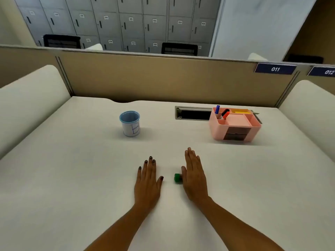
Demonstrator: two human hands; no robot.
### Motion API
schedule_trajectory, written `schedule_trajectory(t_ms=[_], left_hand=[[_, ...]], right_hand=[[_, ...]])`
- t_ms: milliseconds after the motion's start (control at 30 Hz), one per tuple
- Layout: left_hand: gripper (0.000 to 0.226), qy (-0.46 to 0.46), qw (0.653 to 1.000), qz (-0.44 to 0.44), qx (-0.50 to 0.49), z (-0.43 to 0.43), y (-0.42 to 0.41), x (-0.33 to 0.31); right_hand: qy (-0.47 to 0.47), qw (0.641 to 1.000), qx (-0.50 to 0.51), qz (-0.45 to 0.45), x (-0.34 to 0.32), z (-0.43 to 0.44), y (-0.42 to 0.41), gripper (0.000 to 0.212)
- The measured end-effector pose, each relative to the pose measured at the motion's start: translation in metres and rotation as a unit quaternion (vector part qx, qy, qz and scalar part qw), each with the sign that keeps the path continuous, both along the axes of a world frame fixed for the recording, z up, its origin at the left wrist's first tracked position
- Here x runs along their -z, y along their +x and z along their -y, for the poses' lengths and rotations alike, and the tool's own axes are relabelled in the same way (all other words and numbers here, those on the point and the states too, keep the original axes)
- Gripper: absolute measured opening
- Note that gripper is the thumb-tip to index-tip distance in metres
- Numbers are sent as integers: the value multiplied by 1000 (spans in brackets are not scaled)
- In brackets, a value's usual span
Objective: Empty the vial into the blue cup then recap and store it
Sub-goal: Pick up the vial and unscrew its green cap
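Observation:
The vial lies on its side on the white desk, only its green cap (177, 178) showing; the rest is hidden under my right hand (194, 175). That hand rests flat, palm down, fingers straight and together, over the vial. My left hand (147, 181) lies flat on the desk a little to the left of the cap, fingers extended, holding nothing. The blue cup (130, 123), white-walled with a blue rim and a "B" drawn on it, stands upright at the far left-centre, well away from both hands.
A pink desk organiser (234, 125) with a blue and a red marker stands at the far right. Beside it is a dark cable slot (193, 114) in the desk. A tan partition (163, 78) closes the back; padded white dividers flank both sides.

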State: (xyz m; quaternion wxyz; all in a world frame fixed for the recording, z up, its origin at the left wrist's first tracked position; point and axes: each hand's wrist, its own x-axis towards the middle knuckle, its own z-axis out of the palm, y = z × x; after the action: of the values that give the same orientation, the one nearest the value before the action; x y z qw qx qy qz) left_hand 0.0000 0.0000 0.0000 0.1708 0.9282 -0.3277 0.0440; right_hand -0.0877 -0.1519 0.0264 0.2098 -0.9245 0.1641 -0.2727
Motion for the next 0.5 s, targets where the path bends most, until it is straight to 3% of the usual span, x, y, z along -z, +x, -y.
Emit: schedule_trajectory(t_ms=[167,500], left_hand=[[63,21,1000,-18,-14,-2,1,8],[63,-23,1000,-19,-9,-4,-2,10]], right_hand=[[76,997,1,-21,11,-4,-15,49],[9,998,31,-46,17,-19,-23,26]])
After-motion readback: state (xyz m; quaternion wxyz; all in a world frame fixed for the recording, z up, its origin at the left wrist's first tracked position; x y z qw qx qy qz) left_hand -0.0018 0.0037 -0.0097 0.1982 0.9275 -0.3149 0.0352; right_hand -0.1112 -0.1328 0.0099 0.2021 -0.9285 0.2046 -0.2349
